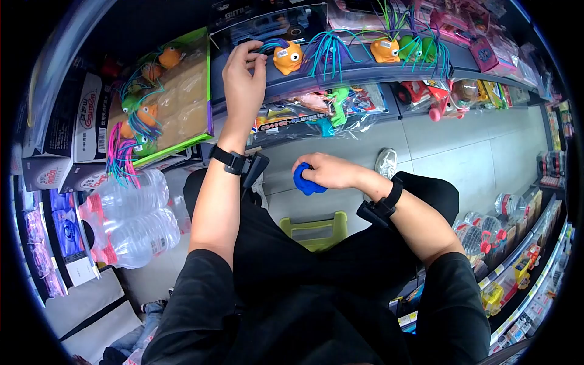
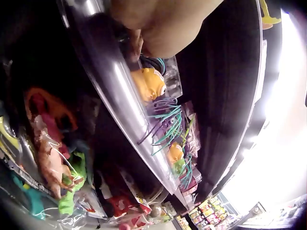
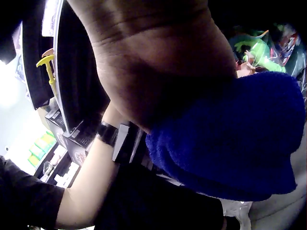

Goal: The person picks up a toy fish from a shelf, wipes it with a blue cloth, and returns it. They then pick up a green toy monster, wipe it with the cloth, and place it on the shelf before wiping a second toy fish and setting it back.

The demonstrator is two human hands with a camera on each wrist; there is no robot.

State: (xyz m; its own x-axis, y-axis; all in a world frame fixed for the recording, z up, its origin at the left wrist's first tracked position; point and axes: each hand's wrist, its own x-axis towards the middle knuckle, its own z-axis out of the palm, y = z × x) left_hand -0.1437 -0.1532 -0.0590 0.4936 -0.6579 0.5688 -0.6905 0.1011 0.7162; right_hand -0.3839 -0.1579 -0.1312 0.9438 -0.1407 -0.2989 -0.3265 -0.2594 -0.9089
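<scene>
In the head view my left hand [image 1: 243,76] is at the shelf, its fingers curled at the blue and purple strands of an orange big-eyed toy [image 1: 288,58]. This toy sits upright on the shelf edge, and the left wrist view shows its orange body [image 2: 149,84] just past my fingertips. My right hand [image 1: 331,172] grips a bunched blue cloth [image 1: 309,182] above the floor, between my knees. Close up, the cloth [image 3: 230,139] looks fluffy, folded over itself; my right fingers are hidden behind it.
Along the same shelf stand a purple stringy toy [image 1: 330,53], another orange one [image 1: 385,50] and green ones [image 1: 420,48]. A green-edged tray [image 1: 208,91] with more toys leans at the left. Water bottles [image 1: 131,225] stand below it. A green stool [image 1: 322,234] is between my legs.
</scene>
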